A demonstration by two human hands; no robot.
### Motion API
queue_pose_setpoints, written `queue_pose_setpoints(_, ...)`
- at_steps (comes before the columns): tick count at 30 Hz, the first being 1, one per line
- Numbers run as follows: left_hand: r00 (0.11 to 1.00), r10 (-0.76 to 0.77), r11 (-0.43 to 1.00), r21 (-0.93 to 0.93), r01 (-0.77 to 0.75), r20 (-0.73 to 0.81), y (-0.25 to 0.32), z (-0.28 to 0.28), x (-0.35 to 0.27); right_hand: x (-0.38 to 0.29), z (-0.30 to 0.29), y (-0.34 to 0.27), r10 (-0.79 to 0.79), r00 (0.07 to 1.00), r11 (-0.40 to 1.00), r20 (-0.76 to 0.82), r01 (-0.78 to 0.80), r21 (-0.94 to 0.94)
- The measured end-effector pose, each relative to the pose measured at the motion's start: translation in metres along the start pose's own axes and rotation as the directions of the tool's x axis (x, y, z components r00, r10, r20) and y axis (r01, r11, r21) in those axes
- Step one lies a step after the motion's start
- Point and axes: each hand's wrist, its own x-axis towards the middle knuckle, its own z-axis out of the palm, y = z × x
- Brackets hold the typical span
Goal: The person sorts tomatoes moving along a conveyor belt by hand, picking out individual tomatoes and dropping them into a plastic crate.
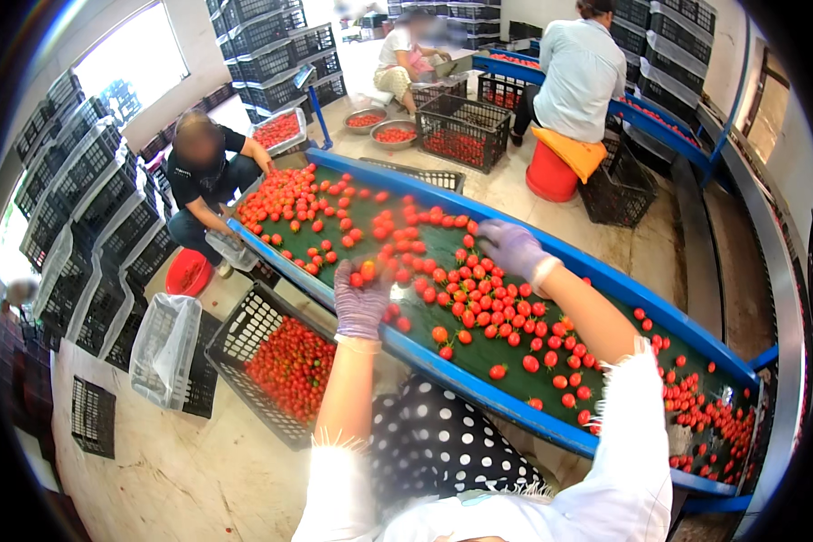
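Red cherry tomatoes (491,301) lie scattered over a green sorting chute (393,339) with blue side rails. My left hand (362,308), in a thin purple glove, is over the near rail, with a few tomatoes (359,278) at its curled fingers, one of them more orange. My right hand (513,249), gloved alike, reaches across to the chute's far side, back upward, beside the tomatoes near the far rail (549,247). Its fingertips and whatever lies under its palm are hidden. Blurred tomatoes (400,237) lie between both hands.
Left of my legs stands a black crate (237,339) of tomatoes with some green. A co-worker (206,169) crouches at the chute's far left end, near a red basin (188,272). Two people work behind, one seated on a red bucket (551,173). Crates (88,223) stand stacked at left.
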Motion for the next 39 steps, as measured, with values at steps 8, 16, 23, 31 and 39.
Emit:
queue_pose_setpoints(8, 0.948, 0.318, 0.717, 0.649, -0.256, 0.022, 0.086, 0.042, 0.074, 0.183, 0.082, 0.01, 0.075, 0.984, 0.914, 0.162, -0.003, -0.406)
queue_pose_setpoints(16, 0.993, 0.07, -0.941, 0.337, 0.034, 0.095, 0.105, 0.046, 0.196, 0.206, 0.092, -0.012, 0.124, 0.932, 0.859, 0.341, 0.071, -0.507)
queue_pose_setpoints(23, 0.975, 0.089, -0.915, 0.403, 0.0, 0.202, 0.096, 0.045, 0.216, 0.21, 0.097, 0.029, 0.167, 0.841, 0.829, 0.514, 0.163, -0.536)
queue_pose_setpoints(31, 0.993, -0.11, -0.956, 0.271, -0.115, 0.035, 0.058, 0.054, 0.171, 0.17, 0.062, -0.006, 0.079, 0.979, 0.951, 0.189, -0.018, -0.307)
queue_pose_setpoints(39, 0.96, 0.141, -0.937, 0.344, 0.05, 0.243, 0.048, 0.064, 0.155, 0.072, 0.048, -0.041, -0.236, 0.967, 0.937, 0.096, 0.2, 0.286)
